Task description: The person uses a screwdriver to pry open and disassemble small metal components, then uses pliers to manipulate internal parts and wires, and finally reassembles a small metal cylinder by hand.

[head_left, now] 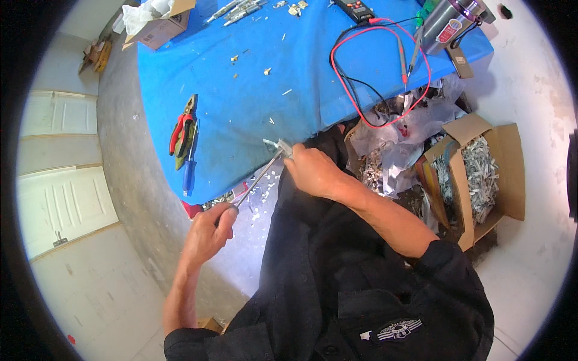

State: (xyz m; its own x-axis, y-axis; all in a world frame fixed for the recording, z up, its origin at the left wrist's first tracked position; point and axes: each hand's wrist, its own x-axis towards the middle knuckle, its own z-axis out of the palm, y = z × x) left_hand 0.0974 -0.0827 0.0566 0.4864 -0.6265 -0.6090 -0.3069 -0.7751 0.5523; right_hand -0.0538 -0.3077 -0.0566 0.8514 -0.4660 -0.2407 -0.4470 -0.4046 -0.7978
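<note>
My left hand [212,233] is closed around the handle of a screwdriver [259,178]. The long metal shaft slants up and to the right, its tip meeting a small pale part [285,148]. That part is pinched in my right hand [314,171] at the near edge of the blue-covered table [241,114]. It looks greyish and partly see-through, with a white piece sticking out to the left; its exact kind is too small to make out. Left of it on the cloth lie red-handled pliers [179,133] and a blue-handled screwdriver [189,171].
At the far right are a multimeter [354,8] with red and black leads and a metal flask [448,27]. A carton [159,30] and several slim metallic parts [241,11] sit at the back. Below right, a cardboard box [512,174] holds many pale strips beside plastic bags [391,135].
</note>
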